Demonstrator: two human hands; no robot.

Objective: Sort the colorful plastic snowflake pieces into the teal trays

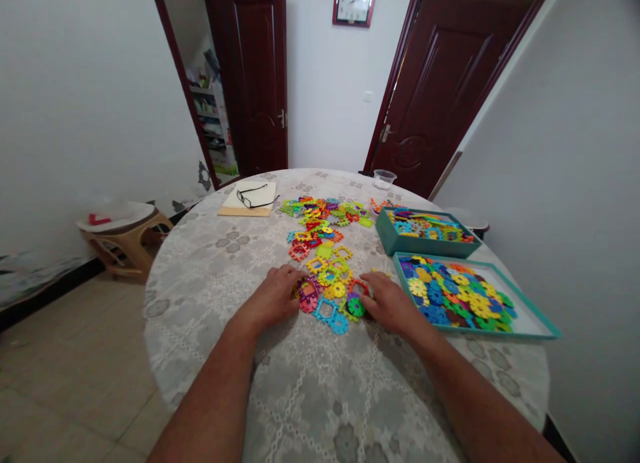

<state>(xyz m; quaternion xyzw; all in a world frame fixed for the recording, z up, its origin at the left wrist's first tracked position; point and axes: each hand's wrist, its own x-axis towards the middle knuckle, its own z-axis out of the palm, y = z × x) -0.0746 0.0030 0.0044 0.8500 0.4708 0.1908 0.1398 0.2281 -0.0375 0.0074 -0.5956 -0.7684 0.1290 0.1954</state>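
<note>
My left hand (pixel 277 291) rests at the near left side of a heap of colourful plastic gear pieces (pixel 327 273), its fingers bent around the edge and touching a purple square piece (pixel 309 288). On the opposite side, my right hand (pixel 387 300) lies with its fingertips against a red square frame piece (pixel 358 288) and beside a green gear (pixel 355 307). Both hands look cupped and open, with nothing lifted; some fingertips are hidden. Between them lie a blue square frame (pixel 327 310) and a blue gear (pixel 339 324).
More gear pieces (pixel 330 210) spread toward the far side. At right stand a teal box (pixel 387 236) of pieces and a teal-rimmed tray (pixel 530 316) of gears. Eyeglasses (pixel 246 200) lie on a paper pad (pixel 235 212); a clear plastic bowl (pixel 385 176) sits at the back edge.
</note>
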